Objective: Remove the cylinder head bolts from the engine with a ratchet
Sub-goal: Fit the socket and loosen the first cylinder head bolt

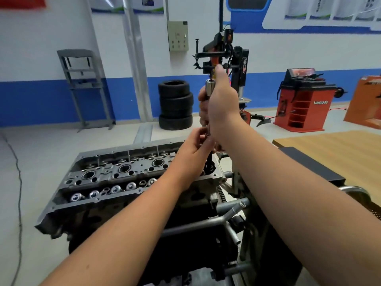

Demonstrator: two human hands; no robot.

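Holding the ratchet point(208, 93) upright in the right hand point(221, 104), grip wrapped round its body, socket end up. Pinching at its lower end, directly below that grip, with the left hand point(193, 149), nearer the cylinder head point(115, 174). Standing near vertical just beneath, long axis up-down, a dark head bolt point(209, 164) over the head's right end.

head view | worn on the person's head | faces forward and down | close over engine point(127, 178) | wide-angle, edges seemingly bowed
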